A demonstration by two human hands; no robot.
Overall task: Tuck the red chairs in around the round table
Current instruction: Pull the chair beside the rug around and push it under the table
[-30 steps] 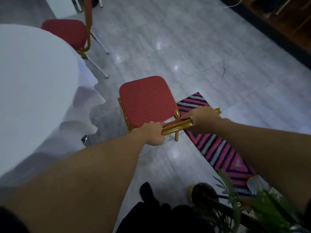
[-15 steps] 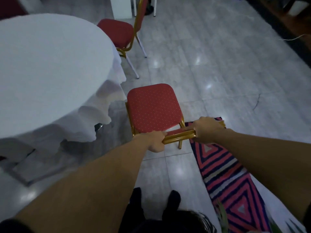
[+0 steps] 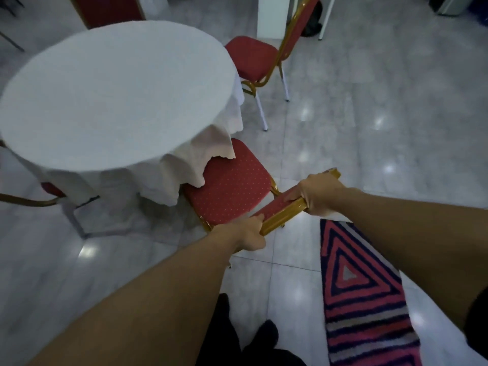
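Observation:
A red chair (image 3: 232,188) with a gold frame stands in front of me, its seat partly under the hanging white cloth of the round table (image 3: 113,93). My left hand (image 3: 249,233) grips the near end of the chair's gold top rail. My right hand (image 3: 317,194) grips the far end of the same rail. A second red chair (image 3: 253,58) stands at the table's far right side, apart from the cloth edge. Part of a third red chair (image 3: 50,190) shows at the left under the cloth.
A striped red, navy and grey rug (image 3: 361,291) lies on the glossy tiled floor to my right. A white pillar (image 3: 272,14) stands behind the second chair. My dark-socked feet (image 3: 261,336) are at the bottom. Metal table legs (image 3: 79,220) show under the cloth.
The chair has slid toward the table; its seat front now lies under the tablecloth. Both hands have kept hold of the top rail. The view has swung left.

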